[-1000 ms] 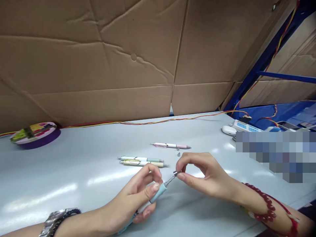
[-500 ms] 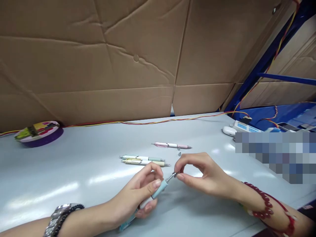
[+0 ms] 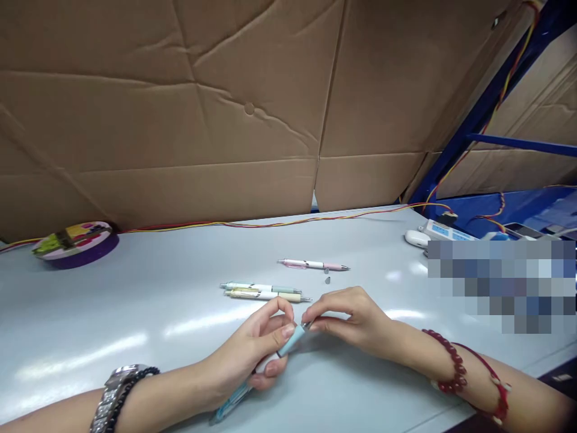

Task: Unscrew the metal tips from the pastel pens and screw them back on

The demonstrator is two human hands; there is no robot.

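My left hand is closed around a light blue and white pen, its grip end slanting up to the right. At that end, my right hand pinches a small metal pen tip between thumb and forefinger, against the blue grip; whether it is seated there I cannot tell. Just beyond my hands, a green and white pen lies alongside a yellow and white pen. Farther back is a pink and white pen, with two small grey cone-shaped pieces near it.
A purple-sided oval box sits at the back left. Red and yellow wires run along the table's rear edge below a cardboard wall. At the back right are a white power strip, a white rounded device and a blurred-out patch.
My right hand has moved left toward the pen, bringing the metal tip up to the blue grip. The thin metal length that stuck out of the grip is now covered.
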